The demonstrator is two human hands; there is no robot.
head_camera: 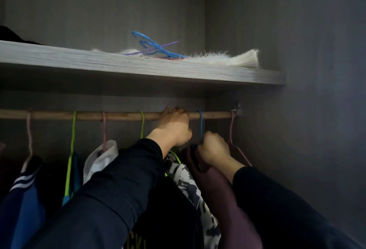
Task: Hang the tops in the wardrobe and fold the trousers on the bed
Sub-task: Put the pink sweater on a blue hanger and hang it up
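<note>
A wooden rail (118, 115) runs across the wardrobe under a shelf. My left hand (174, 128) grips the rail from below, fingers curled over it. Just to its right a blue hanger (201, 124) hooks over the rail and carries a maroon top (223, 195). My right hand (214, 149) grips the neck of that hanger where the top's collar sits. Other tops hang to the left: a black-and-white patterned one (190, 185) on a green hanger, a white one (101, 157), a blue one with white stripes (25, 189).
An empty pink hanger (233, 138) hangs at the rail's right end by the wardrobe's side wall (316, 110). The shelf (138, 66) above holds loose blue and purple hangers (154, 49) on a white furry cloth (227, 58).
</note>
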